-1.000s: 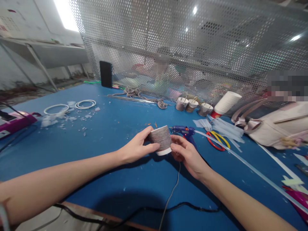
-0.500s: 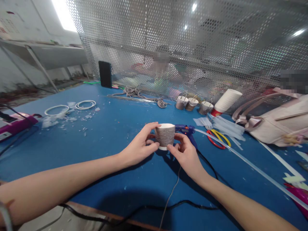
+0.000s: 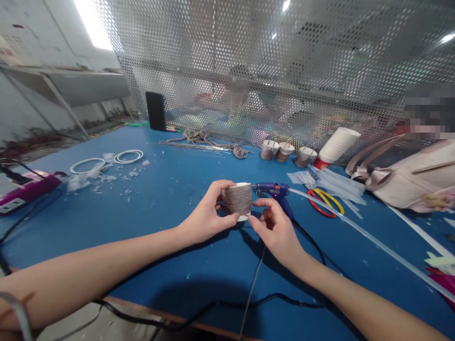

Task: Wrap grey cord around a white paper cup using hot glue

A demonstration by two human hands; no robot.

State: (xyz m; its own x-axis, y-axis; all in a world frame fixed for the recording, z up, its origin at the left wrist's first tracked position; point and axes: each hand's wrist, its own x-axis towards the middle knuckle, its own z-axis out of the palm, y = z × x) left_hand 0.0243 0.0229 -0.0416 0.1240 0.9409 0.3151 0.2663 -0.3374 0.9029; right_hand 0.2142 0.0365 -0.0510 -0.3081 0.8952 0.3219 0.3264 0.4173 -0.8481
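Cup: a paper cup (image 3: 238, 199) wound with grey-brown cord, held upright above the blue desk (image 3: 177, 274), between the two hands, white showing at rim and base.
Left hand (image 3: 204, 213): grip closed on the cup's left side, thumb low near the base, fingers reaching up to the rim.
Right hand (image 3: 280, 232): grip partly open, thumb tip at the base, index fingertip just beside the cup's right side.
Loose cord (image 3: 253, 286): a thin grey strand running from near the right hand to the front edge.
Glue gun (image 3: 273, 189): blue, lying just behind the right hand, a long clear glue stick (image 3: 355, 229) in its back.
Far side: bundled grey cord (image 3: 195, 136), three small cord-wrapped cups (image 3: 270, 149) and a leaning stack of white cups (image 3: 339, 144) before a perforated metal screen (image 3: 199, 47).
Left side: two white rings (image 3: 128, 157) and a purple power strip (image 3: 28, 194).
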